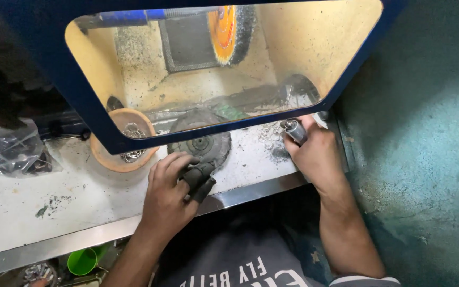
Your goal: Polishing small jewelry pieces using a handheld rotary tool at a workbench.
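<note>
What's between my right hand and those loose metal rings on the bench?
Nothing visible. The right hand, holding a small metal cylinder, sits right beside the loose rings on the white bench. The blue guard frame crosses above them in this view, not between.

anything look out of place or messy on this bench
Small metal rings lie scattered loose on the white bench top by the right hand, though others sit in the round orange bowl. Black grime is smeared over the bench. The left hand wears dark fingertip covers.
</note>
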